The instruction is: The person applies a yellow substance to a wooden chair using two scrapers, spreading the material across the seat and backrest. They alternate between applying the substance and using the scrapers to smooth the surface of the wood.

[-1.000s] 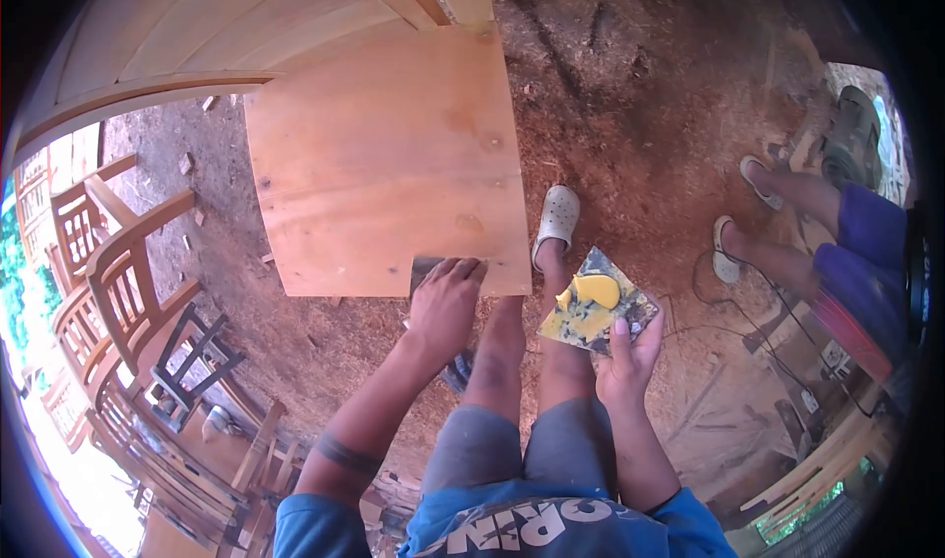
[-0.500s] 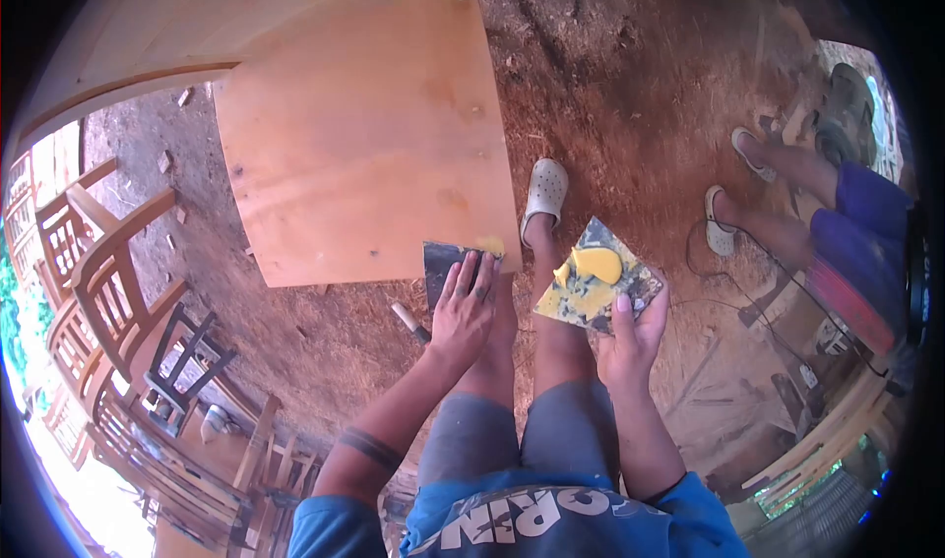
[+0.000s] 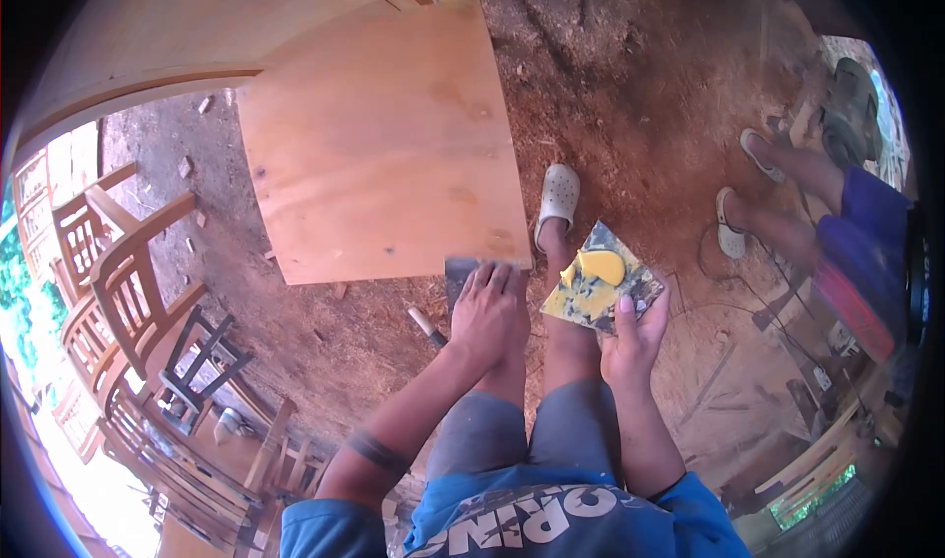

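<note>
Dark scraper point(image 3: 457, 280) — in left hand point(image 3: 487, 312)

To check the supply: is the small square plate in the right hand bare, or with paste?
With paste: a yellow blob sits on the plate, covering part of it.
</note>
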Action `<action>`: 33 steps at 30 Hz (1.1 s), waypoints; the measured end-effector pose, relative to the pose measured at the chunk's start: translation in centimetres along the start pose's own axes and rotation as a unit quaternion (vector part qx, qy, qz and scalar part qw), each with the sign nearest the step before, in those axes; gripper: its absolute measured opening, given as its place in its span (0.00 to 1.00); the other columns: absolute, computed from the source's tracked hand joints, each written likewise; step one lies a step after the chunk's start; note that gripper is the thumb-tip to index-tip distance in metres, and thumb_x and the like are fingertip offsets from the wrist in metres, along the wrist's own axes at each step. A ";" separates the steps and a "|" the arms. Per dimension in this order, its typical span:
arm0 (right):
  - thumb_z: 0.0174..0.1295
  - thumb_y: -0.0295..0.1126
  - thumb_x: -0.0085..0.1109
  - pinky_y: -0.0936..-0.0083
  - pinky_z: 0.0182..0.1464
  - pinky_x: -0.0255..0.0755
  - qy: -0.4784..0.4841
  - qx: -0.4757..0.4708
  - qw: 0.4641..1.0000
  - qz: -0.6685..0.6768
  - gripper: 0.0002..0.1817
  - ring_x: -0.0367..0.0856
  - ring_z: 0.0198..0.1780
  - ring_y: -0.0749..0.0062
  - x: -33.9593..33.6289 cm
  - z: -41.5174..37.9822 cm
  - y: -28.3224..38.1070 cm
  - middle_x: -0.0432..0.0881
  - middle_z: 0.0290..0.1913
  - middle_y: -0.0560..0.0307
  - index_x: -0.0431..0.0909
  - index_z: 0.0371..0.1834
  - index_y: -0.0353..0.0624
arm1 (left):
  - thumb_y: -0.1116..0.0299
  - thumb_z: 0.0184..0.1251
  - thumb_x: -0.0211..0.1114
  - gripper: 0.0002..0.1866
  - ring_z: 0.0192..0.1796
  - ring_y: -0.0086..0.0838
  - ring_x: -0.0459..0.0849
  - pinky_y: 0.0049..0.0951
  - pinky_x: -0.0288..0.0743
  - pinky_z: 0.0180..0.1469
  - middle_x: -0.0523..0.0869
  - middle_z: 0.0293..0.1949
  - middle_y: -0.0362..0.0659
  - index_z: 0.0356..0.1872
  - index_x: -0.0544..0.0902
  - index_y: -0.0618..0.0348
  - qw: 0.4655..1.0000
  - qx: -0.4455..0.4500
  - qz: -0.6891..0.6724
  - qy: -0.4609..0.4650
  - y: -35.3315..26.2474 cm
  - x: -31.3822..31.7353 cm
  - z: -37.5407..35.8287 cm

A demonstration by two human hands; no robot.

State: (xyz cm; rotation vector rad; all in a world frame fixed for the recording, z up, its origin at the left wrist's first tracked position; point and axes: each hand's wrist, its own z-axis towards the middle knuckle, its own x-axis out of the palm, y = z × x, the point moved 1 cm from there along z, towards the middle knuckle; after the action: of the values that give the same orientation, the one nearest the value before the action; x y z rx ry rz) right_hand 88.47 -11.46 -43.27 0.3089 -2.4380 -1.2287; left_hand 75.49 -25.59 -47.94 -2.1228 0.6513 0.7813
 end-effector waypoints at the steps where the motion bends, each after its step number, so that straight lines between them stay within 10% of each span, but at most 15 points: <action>1: 0.71 0.30 0.50 0.71 0.61 0.68 0.007 -0.011 1.000 -0.008 0.22 0.71 0.57 0.72 -0.1 0.3 -0.1 0.69 0.56 0.49 0.57 0.63 0.35 | 0.79 0.59 0.53 0.26 0.68 0.46 0.69 0.42 0.64 0.70 0.74 0.62 0.54 0.62 0.73 0.67 0.999 -0.023 -0.031 0.039 -0.1 -1.3 0.1; 10: 0.71 0.30 0.52 0.71 0.62 0.69 -0.009 -0.005 1.000 0.023 0.22 0.71 0.58 0.72 -0.4 -0.5 -0.3 0.69 0.57 0.49 0.57 0.63 0.35 | 0.77 0.59 0.54 0.29 0.71 0.45 0.66 0.43 0.58 0.74 0.71 0.68 0.52 0.66 0.70 0.65 0.995 0.052 0.068 -0.056 2.7 1.7 -0.4; 20: 0.71 0.29 0.51 0.70 0.63 0.69 -0.018 -0.030 0.999 0.033 0.23 0.72 0.59 0.69 -0.8 -1.0 -0.9 0.69 0.58 0.49 0.56 0.65 0.36 | 0.85 0.52 0.53 0.31 0.65 0.48 0.72 0.41 0.68 0.67 0.75 0.62 0.55 0.63 0.72 0.67 0.981 -0.088 0.022 -0.172 0.6 -0.6 3.4; 25: 0.71 0.29 0.51 0.68 0.63 0.69 -0.015 -0.027 0.999 0.044 0.23 0.72 0.59 0.69 -0.4 -1.1 -0.6 0.68 0.59 0.48 0.56 0.65 0.36 | 0.85 0.52 0.55 0.29 0.66 0.48 0.73 0.38 0.68 0.68 0.77 0.61 0.52 0.61 0.75 0.66 0.990 -0.047 -0.051 0.126 -0.8 -2.9 1.1; 33: 0.70 0.28 0.53 0.71 0.63 0.68 0.028 -0.001 0.997 0.066 0.21 0.72 0.57 0.74 0.1 -0.1 0.6 0.71 0.56 0.52 0.60 0.63 0.37 | 0.90 0.50 0.50 0.33 0.70 0.42 0.71 0.35 0.64 0.70 0.75 0.64 0.55 0.63 0.74 0.66 0.844 -0.037 -0.518 -0.136 -4.6 -8.7 -5.8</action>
State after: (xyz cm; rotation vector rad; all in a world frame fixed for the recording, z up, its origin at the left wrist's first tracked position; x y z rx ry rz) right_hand 88.37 -11.23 -42.74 0.1767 -2.3681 -1.1503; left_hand 74.44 -25.86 -36.59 -1.9639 -0.6792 0.4429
